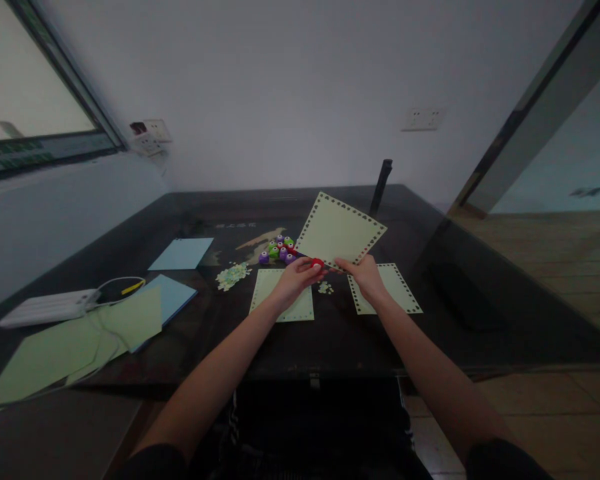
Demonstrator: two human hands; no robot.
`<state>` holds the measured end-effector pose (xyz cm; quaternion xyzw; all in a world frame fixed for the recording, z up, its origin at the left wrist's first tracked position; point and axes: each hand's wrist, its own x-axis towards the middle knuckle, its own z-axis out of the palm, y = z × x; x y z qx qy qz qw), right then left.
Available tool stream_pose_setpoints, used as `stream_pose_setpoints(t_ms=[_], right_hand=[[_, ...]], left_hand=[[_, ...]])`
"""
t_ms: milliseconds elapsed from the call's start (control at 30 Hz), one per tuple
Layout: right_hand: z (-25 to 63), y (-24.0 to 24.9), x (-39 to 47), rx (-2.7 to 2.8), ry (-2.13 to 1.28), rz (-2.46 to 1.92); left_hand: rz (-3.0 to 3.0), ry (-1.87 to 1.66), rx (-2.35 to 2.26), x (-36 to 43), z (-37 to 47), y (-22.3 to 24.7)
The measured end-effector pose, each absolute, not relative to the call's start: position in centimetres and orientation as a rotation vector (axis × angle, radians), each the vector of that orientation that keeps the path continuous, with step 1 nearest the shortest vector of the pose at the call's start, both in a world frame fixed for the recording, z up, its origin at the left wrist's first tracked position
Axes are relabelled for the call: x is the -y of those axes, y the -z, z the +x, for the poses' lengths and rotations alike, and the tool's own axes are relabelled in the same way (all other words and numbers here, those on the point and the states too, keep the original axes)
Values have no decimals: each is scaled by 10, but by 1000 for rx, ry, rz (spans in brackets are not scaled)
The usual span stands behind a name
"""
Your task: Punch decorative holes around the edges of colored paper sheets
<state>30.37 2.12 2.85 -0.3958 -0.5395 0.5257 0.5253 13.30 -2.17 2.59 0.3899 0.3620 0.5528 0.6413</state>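
My left hand (293, 280) is closed around a small red craft hole punch (317, 264), which sits at the lower edge of a pale green paper sheet (341, 230). Rows of punched holes run along the sheet's edges. My right hand (364, 273) pinches that sheet near its lower right corner, holding it tilted above the table. Under my left forearm lies another pale green punched sheet (296, 308); a third punched sheet (393, 290) is beneath my right wrist. Little paper cutouts (325, 287) lie between them. Whether the punch's jaws are pressed together cannot be made out.
Several purple, green and red punches (279, 250) cluster behind my left hand. A heap of paper cutouts (233, 275) lies left of them. Blue sheets (183, 254), green sheets (80, 340) and a white power strip (50, 308) with cable occupy the dark table's (210, 347) left side.
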Motion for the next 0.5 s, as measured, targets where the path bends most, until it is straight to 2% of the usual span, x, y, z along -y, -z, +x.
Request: stream_pose_setpoints(t_ms=[500], right_hand=[[304, -21, -23, 1498, -1079, -1059]], left_hand=[[939, -1237, -970, 22, 133, -24]])
